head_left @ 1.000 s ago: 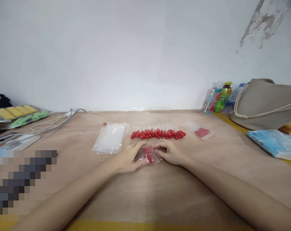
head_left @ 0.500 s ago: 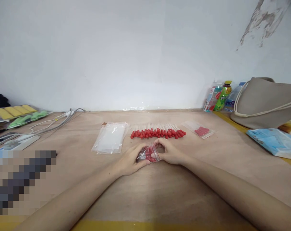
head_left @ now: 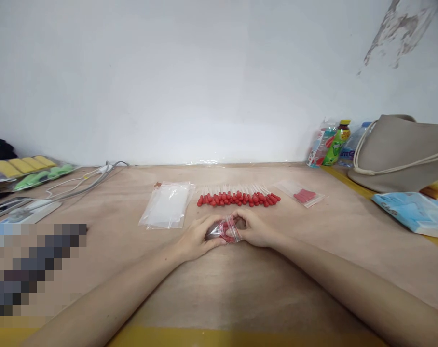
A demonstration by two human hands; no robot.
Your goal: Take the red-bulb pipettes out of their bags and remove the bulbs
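Note:
My left hand and my right hand meet at the table's middle, both closed on a small clear bag with red-bulbed droppers inside. The left fingers pinch its left end, the right fingers its right end. Just beyond the hands lies a row of several loose droppers with red bulbs. A stack of empty clear bags lies to the left of that row. A filled clear bag with red pieces lies to its right.
The wooden table meets a white wall. Cables and packs of yellow and green items sit at far left. Bottles, a beige bag and a blue packet stand at right.
Both hands have drawn closer together on the small bag, bunching it up. The rest of the table is unchanged.

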